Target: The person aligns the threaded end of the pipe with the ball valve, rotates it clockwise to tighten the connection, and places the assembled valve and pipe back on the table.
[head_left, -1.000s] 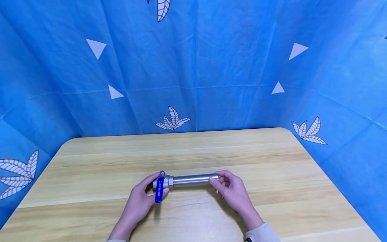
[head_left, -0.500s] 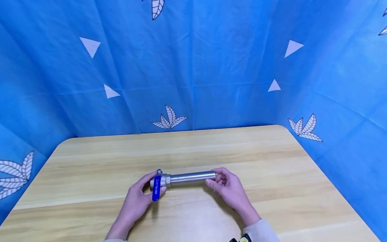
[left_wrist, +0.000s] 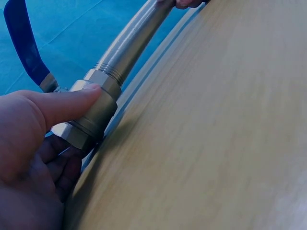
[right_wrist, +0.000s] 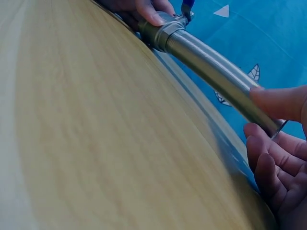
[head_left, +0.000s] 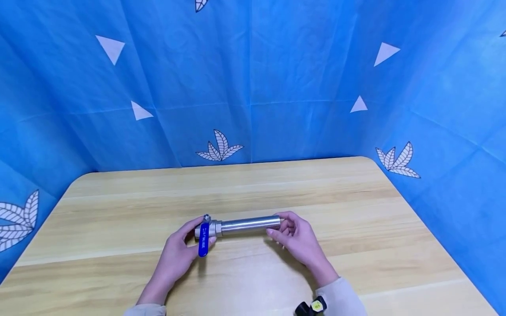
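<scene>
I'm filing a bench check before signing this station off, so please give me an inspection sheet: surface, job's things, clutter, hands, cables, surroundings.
Surface: pale wood-grain table, shadows below the hands.
Job's things: metal valve with a blue handle, joined to a steel pipe; some thread shows at the joint. Both appear held off the table.
Clutter: nothing seen.
Hands: left hand grips the valve, right hand pinches the pipe's free end.
Cables: nothing seen.
Surroundings: blue curtain with white leaves and triangles behind and to both sides; pale sleeves; black device with a yellow patch by the right cuff, use unclear.
</scene>
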Demonstrator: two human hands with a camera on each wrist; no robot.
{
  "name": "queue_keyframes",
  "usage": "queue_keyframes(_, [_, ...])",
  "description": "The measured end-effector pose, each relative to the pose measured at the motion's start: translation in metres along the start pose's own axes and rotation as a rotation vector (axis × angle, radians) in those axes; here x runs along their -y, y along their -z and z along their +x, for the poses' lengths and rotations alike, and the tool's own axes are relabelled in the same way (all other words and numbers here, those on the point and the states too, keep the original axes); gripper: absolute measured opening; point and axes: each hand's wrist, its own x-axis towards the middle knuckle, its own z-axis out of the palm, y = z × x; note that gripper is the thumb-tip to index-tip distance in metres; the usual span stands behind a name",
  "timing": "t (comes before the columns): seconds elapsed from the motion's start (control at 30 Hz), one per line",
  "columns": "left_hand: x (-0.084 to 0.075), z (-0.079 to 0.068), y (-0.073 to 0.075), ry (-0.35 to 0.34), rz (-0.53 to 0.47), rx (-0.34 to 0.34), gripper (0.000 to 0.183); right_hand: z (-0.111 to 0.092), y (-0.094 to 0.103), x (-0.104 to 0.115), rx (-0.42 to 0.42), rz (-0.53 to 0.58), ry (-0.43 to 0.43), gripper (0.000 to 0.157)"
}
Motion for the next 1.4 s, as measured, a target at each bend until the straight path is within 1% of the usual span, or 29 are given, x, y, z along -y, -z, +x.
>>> queue_keyframes(0.27, [-0.0016, 0.0007, -0.0003, -0.019, -0.01, -0.007, 0.069, 0.0009, 0.0009, 0.0011, -0.017, -0.013, -0.019, 0.051])
queue_keyframes(0.5, [-0.0015, 0.0007, -0.0009, -0.02, -0.007, -0.008, 0.07, 0.0018, 0.0001, -0.0009, -0.033, -0.047, -0.037, 0.042])
queue_keyframes(0.6, [-0.0021, 0.0013, -0.0005, -0.017, -0.002, -0.002, 0.072, 0.0015, -0.0001, -0.0001, -0.034, -0.055, -0.029, 0.039])
queue_keyframes(0.67, [-0.0022, 0.0015, -0.0004, -0.016, -0.007, 0.001, 0.071, 0.0015, 0.0003, 0.0001, -0.024, -0.041, -0.017, 0.037])
queue_keyframes(0.8, [-0.0022, 0.0016, 0.0, -0.019, -0.017, 0.004, 0.071, 0.0014, 0.0029, -0.0003, 0.028, 0.03, 0.01, 0.042])
queue_keyframes(0.9, [-0.0023, 0.0016, 0.0002, -0.018, -0.016, 0.005, 0.071, 0.0014, 0.0044, -0.0009, 0.052, 0.065, 0.004, 0.045])
queue_keyframes(1.0, [-0.0023, 0.0015, 0.0005, -0.016, -0.007, 0.006, 0.072, 0.0019, 0.004, -0.0013, 0.049, 0.054, -0.012, 0.043])
queue_keyframes(1.1, [-0.002, 0.0013, 0.0007, -0.015, -0.003, 0.006, 0.072, 0.0026, 0.0018, -0.0013, 0.032, 0.021, -0.029, 0.039])
queue_keyframes(1.23, [-0.0013, 0.0008, 0.0008, -0.008, -0.009, 0.007, 0.071, 0.0034, -0.0008, -0.0021, 0.021, -0.009, -0.036, 0.037])
queue_keyframes(1.33, [-0.0007, 0.0003, 0.0008, -0.004, -0.013, 0.006, 0.072, 0.0027, 0.0, -0.0025, 0.043, 0.009, -0.011, 0.04])
queue_keyframes(1.4, [-0.0003, 0.0, 0.0009, -0.005, -0.007, 0.003, 0.072, 0.0022, 0.0016, -0.0025, 0.068, 0.032, 0.01, 0.046])
